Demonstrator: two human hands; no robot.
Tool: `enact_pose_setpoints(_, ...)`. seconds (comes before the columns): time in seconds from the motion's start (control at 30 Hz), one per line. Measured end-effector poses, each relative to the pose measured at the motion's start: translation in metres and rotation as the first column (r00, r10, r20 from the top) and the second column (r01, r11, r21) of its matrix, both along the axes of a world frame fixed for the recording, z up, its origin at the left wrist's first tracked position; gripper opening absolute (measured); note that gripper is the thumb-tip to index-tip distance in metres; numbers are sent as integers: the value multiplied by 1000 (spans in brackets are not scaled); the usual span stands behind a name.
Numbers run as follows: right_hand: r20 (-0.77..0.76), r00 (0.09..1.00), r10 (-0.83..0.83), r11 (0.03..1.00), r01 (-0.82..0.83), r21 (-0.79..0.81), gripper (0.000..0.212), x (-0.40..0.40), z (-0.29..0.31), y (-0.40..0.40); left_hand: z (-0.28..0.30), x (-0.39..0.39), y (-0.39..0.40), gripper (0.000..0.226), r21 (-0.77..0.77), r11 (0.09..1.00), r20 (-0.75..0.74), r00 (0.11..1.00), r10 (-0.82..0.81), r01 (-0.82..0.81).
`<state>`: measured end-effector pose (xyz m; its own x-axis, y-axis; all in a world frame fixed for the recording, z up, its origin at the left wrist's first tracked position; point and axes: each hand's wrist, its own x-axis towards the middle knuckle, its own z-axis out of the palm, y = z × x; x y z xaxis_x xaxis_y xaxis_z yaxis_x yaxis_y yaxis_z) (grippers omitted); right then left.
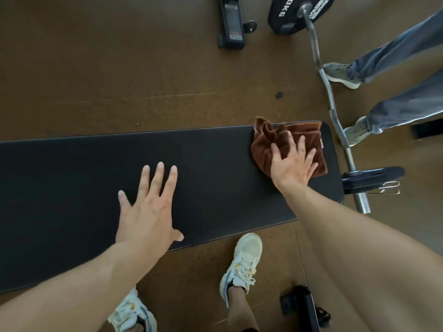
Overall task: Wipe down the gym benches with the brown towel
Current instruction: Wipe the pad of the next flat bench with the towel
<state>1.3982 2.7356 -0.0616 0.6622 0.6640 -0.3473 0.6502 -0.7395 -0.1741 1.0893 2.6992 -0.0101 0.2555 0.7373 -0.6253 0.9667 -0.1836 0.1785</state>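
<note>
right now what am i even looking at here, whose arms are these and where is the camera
The camera sits on a person's head and looks down, so the two bare arms are that person's own. There is no machine here. They stand beside a long black gym bench, their white sneakers below its near edge. The right hand lies with spread fingers on a crumpled brown towel at the bench's right end, pressing rather than gripping it. The left hand is open and flat over the pad, holding nothing. On the floor past the bench lies a curl bar with weight plates, and a second person's legs show at upper right.
</note>
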Motion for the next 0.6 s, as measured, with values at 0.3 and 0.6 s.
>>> enact_pose_setpoints(0.3, -121, 793, 597, 802, -584, 129, 71, -124, -5, -9, -15, 42, -1, 155, -84, 996, -135, 991, 17, -29)
enact_pose_setpoints(0.6, -44, 883, 468, 883, -464, 70, 57, 101, -7, 33, -32, 39, -8, 171, -14, 999, -206, 978, 36, -40)
